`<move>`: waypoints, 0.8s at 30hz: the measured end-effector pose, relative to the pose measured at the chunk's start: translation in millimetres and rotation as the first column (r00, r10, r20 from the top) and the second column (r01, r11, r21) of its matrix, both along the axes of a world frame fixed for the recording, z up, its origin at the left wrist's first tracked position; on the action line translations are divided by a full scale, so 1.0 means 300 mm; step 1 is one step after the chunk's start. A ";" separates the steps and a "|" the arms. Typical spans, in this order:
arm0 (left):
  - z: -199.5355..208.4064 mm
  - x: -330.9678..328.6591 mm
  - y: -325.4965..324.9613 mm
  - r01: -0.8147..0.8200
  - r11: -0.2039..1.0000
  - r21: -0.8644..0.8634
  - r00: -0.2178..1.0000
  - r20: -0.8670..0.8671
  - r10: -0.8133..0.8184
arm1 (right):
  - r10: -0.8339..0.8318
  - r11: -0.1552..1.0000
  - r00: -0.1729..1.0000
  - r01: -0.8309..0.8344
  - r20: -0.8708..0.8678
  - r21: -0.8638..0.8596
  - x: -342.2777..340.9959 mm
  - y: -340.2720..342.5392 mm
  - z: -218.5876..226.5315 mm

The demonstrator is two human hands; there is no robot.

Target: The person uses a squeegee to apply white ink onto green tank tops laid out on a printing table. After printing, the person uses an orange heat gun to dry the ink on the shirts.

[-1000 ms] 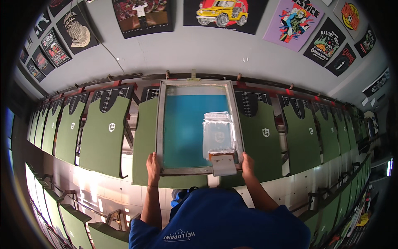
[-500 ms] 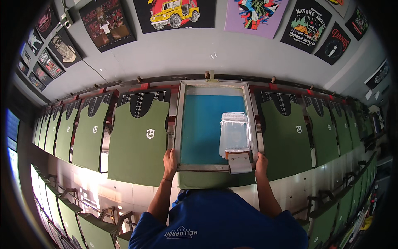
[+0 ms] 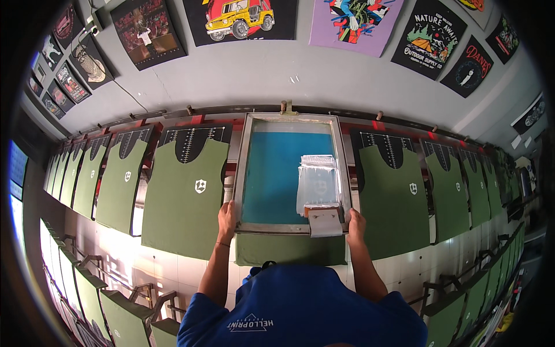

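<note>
"Blue mesh [image 3: 272, 179] fills the metal screen frame [image 3: 242, 173] in our head view; where do we have that frame?"

"We have it straight in front of us, above a green shirt [image 3: 289, 250]; the shirt's near edge shows past the frame's near edge, while the frame's far edge comes up to a dark rail [image 3: 254, 107] along the wall [image 3: 231, 75]; whether frame and shirt touch, we cannot tell."

"And our hands?"

"Our left hand [image 3: 226, 218] is curled around the frame's left edge, by the near-left corner; our right hand [image 3: 356, 225] grips the right edge, by the near-right corner; we hold the frame between them."

"What do we see on the mesh?"

"White ink [image 3: 318, 182] in a patch towards the right edge, with a faint shield shape in it; at the patch's near end sits a squeegee [image 3: 326, 225], its pale handle lying across the near edge, close to the near-right corner."

"What lies to either side?"

"We see a left-hand shirt [image 3: 184, 202] and a right-hand shirt [image 3: 393, 208], each with a white shield badge and each over a dark board [image 3: 199, 147]; white ruled marks run near the boards' far edges."
</note>
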State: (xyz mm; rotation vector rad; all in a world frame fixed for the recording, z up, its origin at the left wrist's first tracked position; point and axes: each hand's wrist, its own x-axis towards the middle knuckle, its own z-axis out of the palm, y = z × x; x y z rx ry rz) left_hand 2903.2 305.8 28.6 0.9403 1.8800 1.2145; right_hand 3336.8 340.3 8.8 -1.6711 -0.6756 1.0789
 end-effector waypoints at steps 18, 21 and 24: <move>-0.188 -0.011 -0.019 -0.154 0.988 0.018 0.973 0.176 0.148 | -0.092 0.987 0.976 0.063 0.198 0.148 -0.025 0.032 -0.109; -0.183 0.007 -0.016 -0.172 0.985 0.022 0.966 0.200 0.164 | -0.097 0.987 0.966 0.063 0.241 0.145 -0.031 0.032 -0.132; -0.180 0.004 -0.012 -0.162 0.986 0.049 0.974 0.170 0.152 | -0.081 0.989 0.956 0.043 0.281 0.140 -0.037 0.031 -0.149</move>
